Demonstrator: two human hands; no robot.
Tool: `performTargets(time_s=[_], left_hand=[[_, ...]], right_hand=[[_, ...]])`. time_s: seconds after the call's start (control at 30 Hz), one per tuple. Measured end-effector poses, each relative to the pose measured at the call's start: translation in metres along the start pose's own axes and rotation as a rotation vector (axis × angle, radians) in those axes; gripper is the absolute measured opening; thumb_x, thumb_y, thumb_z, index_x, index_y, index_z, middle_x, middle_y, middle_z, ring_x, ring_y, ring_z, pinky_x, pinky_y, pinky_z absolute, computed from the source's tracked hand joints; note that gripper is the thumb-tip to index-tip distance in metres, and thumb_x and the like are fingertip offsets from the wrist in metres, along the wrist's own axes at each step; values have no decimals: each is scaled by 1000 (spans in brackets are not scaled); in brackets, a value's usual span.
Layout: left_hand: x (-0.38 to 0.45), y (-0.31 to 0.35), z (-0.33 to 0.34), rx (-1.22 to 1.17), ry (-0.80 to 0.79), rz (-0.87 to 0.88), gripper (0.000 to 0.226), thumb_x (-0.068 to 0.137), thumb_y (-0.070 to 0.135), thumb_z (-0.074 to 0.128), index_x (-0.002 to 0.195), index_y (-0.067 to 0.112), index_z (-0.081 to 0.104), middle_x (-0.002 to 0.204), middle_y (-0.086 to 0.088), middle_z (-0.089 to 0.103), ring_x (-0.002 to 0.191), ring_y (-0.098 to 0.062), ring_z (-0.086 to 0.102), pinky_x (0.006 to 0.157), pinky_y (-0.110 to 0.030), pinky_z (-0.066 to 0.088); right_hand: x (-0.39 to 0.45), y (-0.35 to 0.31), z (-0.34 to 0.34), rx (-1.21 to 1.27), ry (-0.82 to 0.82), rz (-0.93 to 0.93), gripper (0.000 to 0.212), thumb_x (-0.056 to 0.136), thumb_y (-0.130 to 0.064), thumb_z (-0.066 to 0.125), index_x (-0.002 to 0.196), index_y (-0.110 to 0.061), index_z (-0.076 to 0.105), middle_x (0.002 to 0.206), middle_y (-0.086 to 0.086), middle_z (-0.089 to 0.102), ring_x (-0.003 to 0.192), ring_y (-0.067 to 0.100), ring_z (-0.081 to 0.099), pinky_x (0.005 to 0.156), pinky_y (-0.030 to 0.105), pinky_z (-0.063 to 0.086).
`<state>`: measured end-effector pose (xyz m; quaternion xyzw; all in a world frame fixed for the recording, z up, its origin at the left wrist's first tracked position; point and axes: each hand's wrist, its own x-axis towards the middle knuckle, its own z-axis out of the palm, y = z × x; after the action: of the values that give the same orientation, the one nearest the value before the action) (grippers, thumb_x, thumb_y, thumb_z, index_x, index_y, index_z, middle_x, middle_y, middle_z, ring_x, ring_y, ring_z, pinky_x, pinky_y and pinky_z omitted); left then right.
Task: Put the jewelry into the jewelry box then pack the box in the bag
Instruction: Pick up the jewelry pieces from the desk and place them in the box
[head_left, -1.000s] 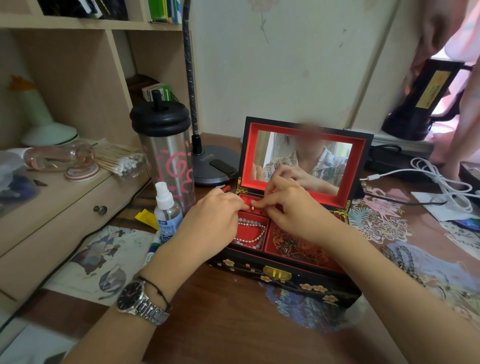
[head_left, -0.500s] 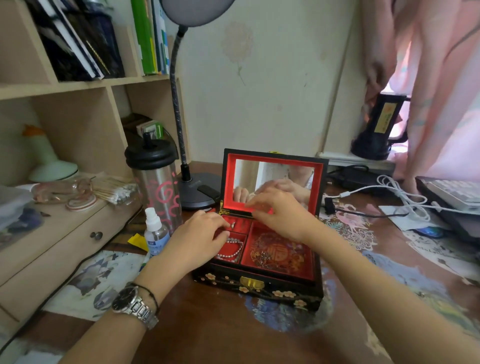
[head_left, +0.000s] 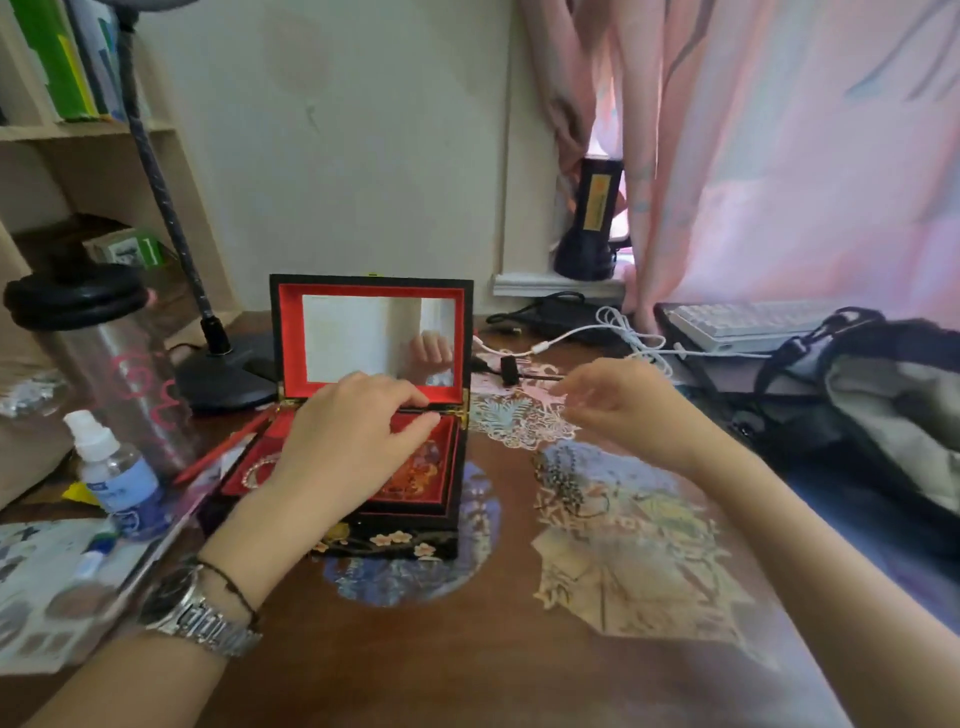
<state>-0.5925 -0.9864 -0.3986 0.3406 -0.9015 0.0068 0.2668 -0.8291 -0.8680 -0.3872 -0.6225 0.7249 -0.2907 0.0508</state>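
A black lacquered jewelry box (head_left: 395, 540) with red lining stands open on the desk, its mirrored lid (head_left: 371, 338) upright. A pearl bracelet (head_left: 254, 473) lies in the box's left compartment. My left hand (head_left: 353, 436) rests flat over the box's interior, fingers spread, holding nothing. My right hand (head_left: 618, 405) hovers to the right of the box above the desk, fingers apart and empty. A dark beaded necklace (head_left: 563, 478) lies on the desk just below that hand. A dark bag (head_left: 883, 415) with a grey lining sits open at the right edge.
A lidded tumbler (head_left: 104, 364), a small spray bottle (head_left: 114, 473) and a red pen (head_left: 223, 452) stand left of the box. A desk lamp base (head_left: 223, 374) is behind. White cables (head_left: 623, 332), a keyboard (head_left: 748, 322) and a black flashlight (head_left: 589, 218) lie at the back right.
The view swung right, bringing the bag into sight. My right hand left the box and moved right over the desk. My left hand shifted from the left compartment across the box.
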Motion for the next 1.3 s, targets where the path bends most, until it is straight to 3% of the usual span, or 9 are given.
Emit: performTargets(time_s=[0.1,0.27,0.33,0.4,0.5,0.6,0.8,1.03,1.3], left_hand=[[4,33,14,-51,-53,64,33,84,54,49,102,32,65,101,12,67,95,-11,57,77,-30,43],[7,76,43,-83,-139,102,32,84,54,53,106,33,63,108,11,66,100,-12,56,81,-30,42],[8,92,53,-103,-180,126,32,84,54,53,106,33,63,108,10,65,100,-12,55,83,-30,42],[9,106,62,-121,-209,143,32,83,54,54,106,33,63,106,9,65,99,-13,55,82,-30,42],[13,123,74,-139,-226,167,30,83,49,58,107,32,64,107,9,66,101,-13,55,85,-31,42],[17,135,87,-121,-245,178,25,84,43,60,105,30,65,106,6,66,103,-16,54,86,-32,40],[18,145,109,-94,-256,169,18,84,38,62,96,29,69,97,7,65,97,-16,50,82,-29,35],[20,149,117,-140,-236,160,13,84,38,61,87,30,71,94,11,65,93,-13,49,78,-26,29],[18,146,120,-179,-224,169,12,86,36,59,86,30,69,94,14,64,94,-10,50,84,-26,31]], right_hand=[[-18,21,-5,21,-14,55,17,83,-19,70,100,-17,72,92,1,70,80,14,64,77,31,55],[-44,52,-12,33,-26,125,10,82,-17,71,91,-18,73,85,-6,67,71,2,57,62,10,42],[-53,65,-11,28,-39,157,11,79,-16,73,89,-21,73,81,-11,65,71,2,57,59,9,42],[-60,77,-10,25,-59,197,12,78,-17,74,87,-24,72,78,-14,62,73,7,59,62,13,45],[-68,90,-5,35,-93,195,14,76,-19,76,78,-31,69,75,-12,63,71,13,61,66,30,53],[-71,96,3,49,-95,200,7,75,-23,77,79,-27,73,79,-11,65,71,10,60,71,37,54],[-70,101,10,37,-74,175,9,75,-33,75,83,-30,73,85,-8,61,74,9,55,72,39,52],[-68,103,15,-11,-49,135,7,77,-37,73,82,-34,72,89,-7,60,75,7,51,64,31,46],[-68,102,17,-13,-39,109,8,79,-34,70,84,-28,72,89,-5,60,78,11,54,71,40,51]])
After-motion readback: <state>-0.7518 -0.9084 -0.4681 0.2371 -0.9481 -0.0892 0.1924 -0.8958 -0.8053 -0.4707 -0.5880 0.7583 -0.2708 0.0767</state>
